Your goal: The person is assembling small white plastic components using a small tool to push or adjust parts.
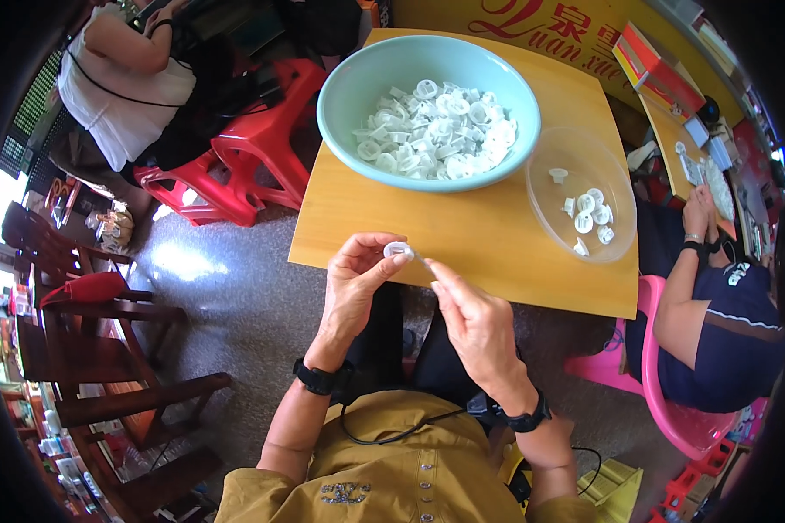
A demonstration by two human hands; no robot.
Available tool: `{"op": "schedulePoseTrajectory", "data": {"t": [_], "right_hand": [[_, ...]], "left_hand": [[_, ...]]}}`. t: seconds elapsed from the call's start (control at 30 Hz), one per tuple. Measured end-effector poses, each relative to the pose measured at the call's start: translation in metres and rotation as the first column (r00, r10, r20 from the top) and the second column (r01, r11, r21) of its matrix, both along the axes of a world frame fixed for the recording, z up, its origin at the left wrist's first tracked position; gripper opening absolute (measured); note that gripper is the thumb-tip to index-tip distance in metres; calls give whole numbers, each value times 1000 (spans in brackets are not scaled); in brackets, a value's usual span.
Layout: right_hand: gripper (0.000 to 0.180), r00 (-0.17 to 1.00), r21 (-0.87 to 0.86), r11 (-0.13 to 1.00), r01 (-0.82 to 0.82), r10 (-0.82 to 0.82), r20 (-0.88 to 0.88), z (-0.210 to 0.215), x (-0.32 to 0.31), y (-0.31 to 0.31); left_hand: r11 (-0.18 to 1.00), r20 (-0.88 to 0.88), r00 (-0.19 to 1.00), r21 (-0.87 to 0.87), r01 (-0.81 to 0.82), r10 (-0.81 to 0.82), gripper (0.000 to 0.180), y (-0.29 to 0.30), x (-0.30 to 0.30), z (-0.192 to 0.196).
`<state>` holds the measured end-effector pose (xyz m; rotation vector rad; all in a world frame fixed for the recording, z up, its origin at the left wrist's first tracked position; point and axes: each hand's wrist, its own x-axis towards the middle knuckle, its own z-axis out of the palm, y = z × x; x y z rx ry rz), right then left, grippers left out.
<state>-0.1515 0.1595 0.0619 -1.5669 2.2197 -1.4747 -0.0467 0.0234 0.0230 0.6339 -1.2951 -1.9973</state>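
Pinching a small white plastic cap [399,250] just off the table's [462,235] near edge, the left hand [353,283] is steadying it while right hand [473,318] fingertips, pressed together, are working something thin toward it.

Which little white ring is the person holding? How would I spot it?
Find the yellow wooden table. At its near edge, the left hand pinches one small white ring. The other rings lie in bowls; only this one is up in fingers.

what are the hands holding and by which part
The left hand pinches a small white plastic ring piece by its rim; the right hand fingertips meet a thin part beside it, too small to identify.
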Motion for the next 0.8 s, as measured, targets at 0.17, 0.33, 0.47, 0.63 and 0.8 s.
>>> {"op": "schedulePoseTrajectory", "data": {"t": [0.17, 0.33, 0.47, 0.63, 0.8], "right_hand": [[11, 950, 63, 995, 76, -92, 300, 18, -8, 5], [8, 880, 59, 997, 54, -75, 470, 22, -14, 5], [11, 894, 15, 996, 87, -85, 439, 14, -18, 4], [9, 917, 24, 996, 88, -90, 388, 15, -19, 4], [8, 946, -11, 994, 105, -96, 311, 15, -21, 3]], "left_hand": [[989, -68, 996, 128, 70, -61, 22, 9, -6, 12], [977, -89, 984, 136, 166, -154, 24, 18, -13, 17], [971, -62, 981, 143, 191, -184, 27, 20, -17, 19], [961, -70, 976, 171, 217, -208, 24, 20, -20, 16], [963, -97, 973, 150, 223, -210, 21, 20, -26, 15]]}}
